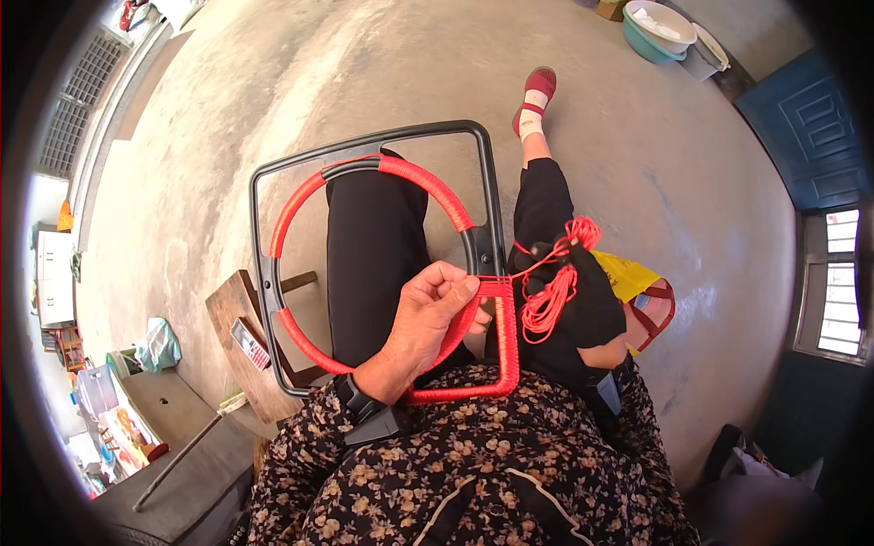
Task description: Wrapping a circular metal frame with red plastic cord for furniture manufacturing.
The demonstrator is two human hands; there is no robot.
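Note:
Across my lap lies a black tubular frame (492, 182), roughly square with rounded corners, with a ring (350, 167) inside it. Red cord is wound tightly round much of the ring and along the frame's near right corner (506, 364). My bare left hand (421, 314) pinches the frame's right side where the winding ends, thumb on top and fingertips partly hidden beneath. In a black glove, my right hand (592, 305) is closed round a looped bundle of red cord (552, 305), just right of the frame. A short length of cord runs from the bundle to the winding.
Left of my knee stands a wooden stool (238, 309) with a phone-like object (250, 344) on it. A yellow bag (633, 275) lies beside my right leg. Basins (657, 32) sit at the far right near a blue door (806, 132). A stick (177, 462) leans at the lower left.

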